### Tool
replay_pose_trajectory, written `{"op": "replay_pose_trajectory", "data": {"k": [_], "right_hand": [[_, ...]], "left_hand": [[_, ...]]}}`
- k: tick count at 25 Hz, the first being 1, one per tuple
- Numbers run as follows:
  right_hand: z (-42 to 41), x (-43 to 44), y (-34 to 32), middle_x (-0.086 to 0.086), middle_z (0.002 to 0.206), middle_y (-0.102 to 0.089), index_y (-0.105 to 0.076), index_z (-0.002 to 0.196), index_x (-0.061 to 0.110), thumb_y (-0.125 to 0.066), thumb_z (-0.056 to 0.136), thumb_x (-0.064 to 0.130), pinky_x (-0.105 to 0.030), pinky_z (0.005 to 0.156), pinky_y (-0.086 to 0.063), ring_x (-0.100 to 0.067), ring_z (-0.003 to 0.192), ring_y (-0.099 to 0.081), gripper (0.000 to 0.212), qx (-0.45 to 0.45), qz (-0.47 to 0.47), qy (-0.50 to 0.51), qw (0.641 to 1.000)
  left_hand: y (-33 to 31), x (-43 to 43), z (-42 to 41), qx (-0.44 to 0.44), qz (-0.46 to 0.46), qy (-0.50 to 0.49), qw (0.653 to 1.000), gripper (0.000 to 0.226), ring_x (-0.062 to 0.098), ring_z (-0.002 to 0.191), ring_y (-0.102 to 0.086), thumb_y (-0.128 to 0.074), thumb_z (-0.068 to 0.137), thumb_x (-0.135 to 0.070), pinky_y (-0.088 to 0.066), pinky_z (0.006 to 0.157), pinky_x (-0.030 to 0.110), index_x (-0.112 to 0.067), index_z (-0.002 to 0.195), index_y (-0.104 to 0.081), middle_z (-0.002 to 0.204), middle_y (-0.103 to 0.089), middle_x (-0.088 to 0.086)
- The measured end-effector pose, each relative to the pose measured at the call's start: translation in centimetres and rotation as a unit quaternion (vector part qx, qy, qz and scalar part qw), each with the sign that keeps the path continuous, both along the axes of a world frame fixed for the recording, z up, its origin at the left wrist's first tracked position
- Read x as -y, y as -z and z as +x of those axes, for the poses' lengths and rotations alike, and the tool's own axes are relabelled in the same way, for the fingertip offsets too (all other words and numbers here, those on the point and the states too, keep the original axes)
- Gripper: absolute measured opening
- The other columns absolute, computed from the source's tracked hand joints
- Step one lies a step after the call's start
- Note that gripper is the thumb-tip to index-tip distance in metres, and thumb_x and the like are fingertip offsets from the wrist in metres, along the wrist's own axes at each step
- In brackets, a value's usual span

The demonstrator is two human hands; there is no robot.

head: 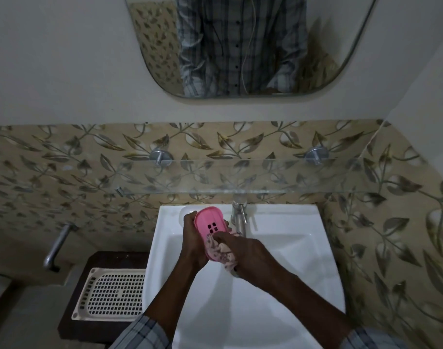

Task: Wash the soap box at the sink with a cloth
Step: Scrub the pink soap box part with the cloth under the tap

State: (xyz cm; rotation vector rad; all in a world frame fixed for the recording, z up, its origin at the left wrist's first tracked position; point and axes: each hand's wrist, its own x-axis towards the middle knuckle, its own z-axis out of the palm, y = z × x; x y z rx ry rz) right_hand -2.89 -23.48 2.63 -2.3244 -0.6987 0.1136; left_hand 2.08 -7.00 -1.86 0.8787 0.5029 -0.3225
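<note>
Soap box (pixel 210 222) in left fingers (pixel 190 216), under cloth (pixel 218 251)

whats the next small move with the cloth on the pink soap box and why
Probably rub the cloth up the soap box toward its slots and far end. The left hand grips the box above the sink, and the right hand presses the cloth on the near end only, so the far half lies uncovered.
</note>
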Motion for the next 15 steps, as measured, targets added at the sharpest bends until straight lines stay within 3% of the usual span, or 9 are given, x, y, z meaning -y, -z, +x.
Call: {"op": "replay_pose_trajectory", "data": {"k": [1, 3, 6, 7, 8, 10, 12, 13, 15], "right_hand": [[0.5, 0.6, -0.4, -0.006, 0.12, -0.069, -0.057, 0.133, 0.016, -0.056, 0.08, -0.006, -0.029, 0.088, -0.056, -0.023, 0.104, -0.068, 0.058, 0.001, 0.026, 0.018, 0.999], [1.9, 0.7, -1.2, -0.009, 0.116, -0.072, -0.067, 0.121, 0.007, -0.06, 0.076, -0.007, -0.035, 0.092, -0.056, -0.023, 0.107, -0.069, 0.048, 0.086, 0.066, 0.03, 0.994], [4.0, 0.3, -1.8, -0.02, 0.123, -0.067, -0.068, 0.118, -0.001, -0.072, 0.081, 0.0, -0.047, 0.102, -0.049, -0.032, 0.116, -0.064, 0.037, 0.296, -0.067, -0.102, 0.947], [4.7, 0.4, -1.9, -0.021, 0.123, -0.067, -0.067, 0.118, -0.002, -0.072, 0.082, 0.001, -0.048, 0.101, -0.05, -0.034, 0.116, -0.063, 0.037, 0.318, -0.096, -0.102, 0.938], [5.1, 0.3, -2.1, -0.021, 0.119, -0.069, -0.068, 0.117, -0.002, -0.071, 0.081, 0.0, -0.048, 0.097, -0.053, -0.036, 0.113, -0.065, 0.036, 0.309, -0.11, -0.071, 0.942], [4.0, -0.5, -2.0, -0.019, 0.104, -0.073, -0.071, 0.109, -0.001, -0.073, 0.071, -0.001, -0.04, 0.076, -0.061, -0.035, 0.095, -0.069, 0.038, 0.256, -0.092, 0.034, 0.962], [1.7, -1.4, -1.1, -0.011, 0.087, -0.074, -0.074, 0.099, 0.006, -0.083, 0.056, 0.001, -0.029, 0.057, -0.059, -0.03, 0.077, -0.07, 0.044, 0.209, -0.101, 0.116, 0.966], [0.6, -1.8, -0.5, -0.008, 0.085, -0.073, -0.074, 0.096, 0.01, -0.084, 0.056, 0.003, -0.026, 0.055, -0.056, -0.026, 0.074, -0.069, 0.041, 0.181, -0.117, 0.141, 0.966], [-1.1, -2.5, 0.6, -0.007, 0.096, -0.069, -0.069, 0.1, 0.013, -0.071, 0.076, 0.004, -0.028, 0.068, -0.051, -0.025, 0.086, -0.064, 0.026, 0.078, -0.093, 0.179, 0.976]], "left_hand": [[0.0, -0.2, 0.0, 0.002, 0.002, -0.001, 1.0, 0.056, 0.031, 0.077, -0.066, -0.041, 0.083, -0.052, -0.051, 0.082, 0.04, -0.005, 0.09, -0.071, 0.08, -0.07, 0.017], [-0.2, -0.2, 0.3, 0.021, -0.013, 0.023, 0.999, 0.051, 0.028, 0.08, -0.07, -0.047, 0.078, -0.051, -0.056, 0.08, 0.039, -0.01, 0.09, -0.075, 0.085, -0.072, 0.013], [-2.1, 1.0, 0.4, 0.055, -0.065, 0.047, 0.995, 0.034, 0.02, 0.079, -0.073, -0.068, 0.07, -0.037, -0.059, 0.078, 0.03, -0.009, 0.087, -0.077, 0.084, -0.075, 0.007], [-2.2, 1.3, 0.5, 0.046, -0.067, 0.035, 0.996, 0.03, 0.019, 0.078, -0.072, -0.069, 0.071, -0.035, -0.059, 0.076, 0.028, -0.01, 0.086, -0.077, 0.081, -0.074, 0.006], [-2.0, 1.5, 0.6, 0.048, -0.044, 0.024, 0.998, 0.031, 0.019, 0.076, -0.073, -0.062, 0.078, -0.038, -0.06, 0.073, 0.028, -0.012, 0.085, -0.078, 0.081, -0.075, 0.006], [-1.7, 1.6, 0.9, 0.05, 0.023, 0.011, 0.998, 0.054, 0.02, 0.073, -0.075, -0.038, 0.09, -0.047, -0.061, 0.064, 0.03, -0.018, 0.078, -0.081, 0.079, -0.077, 0.007], [-1.3, 1.6, 1.0, 0.035, 0.048, 0.009, 0.998, 0.063, 0.022, 0.066, -0.073, -0.03, 0.091, -0.053, -0.059, 0.06, 0.03, -0.016, 0.075, -0.078, 0.072, -0.074, 0.009], [-1.1, 1.6, 0.9, 0.03, 0.052, -0.003, 0.998, 0.061, 0.024, 0.065, -0.07, -0.031, 0.09, -0.053, -0.058, 0.062, 0.031, -0.011, 0.079, -0.073, 0.071, -0.07, 0.011], [-0.9, 1.7, 0.6, 0.036, 0.046, -0.011, 0.998, 0.059, 0.028, 0.068, -0.064, -0.031, 0.089, -0.052, -0.053, 0.07, 0.035, -0.005, 0.09, -0.067, 0.074, -0.065, 0.016]]}}
